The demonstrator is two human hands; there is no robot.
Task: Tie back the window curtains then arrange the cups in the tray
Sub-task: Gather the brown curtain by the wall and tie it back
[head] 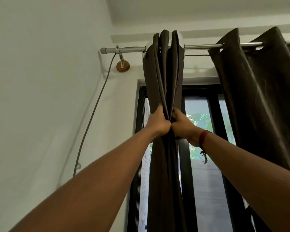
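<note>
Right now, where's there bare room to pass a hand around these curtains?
Open gap between the bunched curtain and the spread curtain, across bare rod and window glass. Bare wall left of the bunch, past a hanging cable. Crowded where the left hand and right hand grip the folds.

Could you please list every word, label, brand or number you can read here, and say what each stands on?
There are none. The bunched curtain that the left hand and the right hand grip is plain dark cloth, and the other curtain, the rod, the wall and the window frame carry no writing either.
</note>
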